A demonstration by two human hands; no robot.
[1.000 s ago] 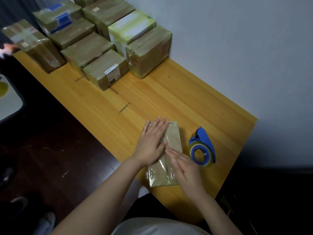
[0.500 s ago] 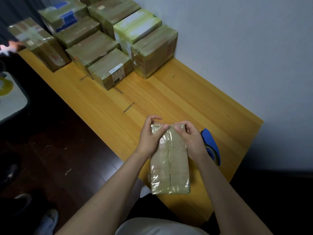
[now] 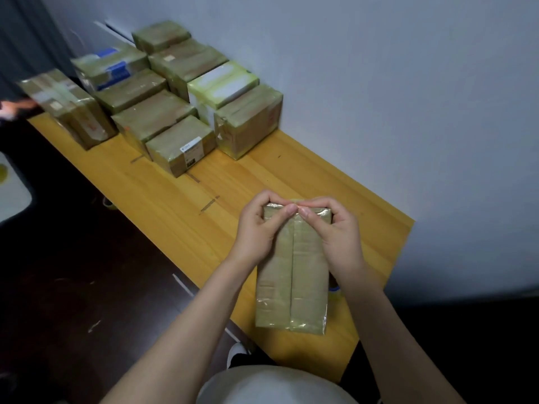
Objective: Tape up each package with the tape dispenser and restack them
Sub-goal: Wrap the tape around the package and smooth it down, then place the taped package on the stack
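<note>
Crowding the table [image 3: 233,185] beyond the held package [image 3: 291,281], taped boxes [image 3: 154,115].

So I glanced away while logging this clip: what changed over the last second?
The left hand and right hand stopped pressing flat on the package and slid to its far end, which they now grip, thumbs meeting at the seam. The tape dispenser is now almost hidden by the right forearm. The stacked packages stayed put.
</note>
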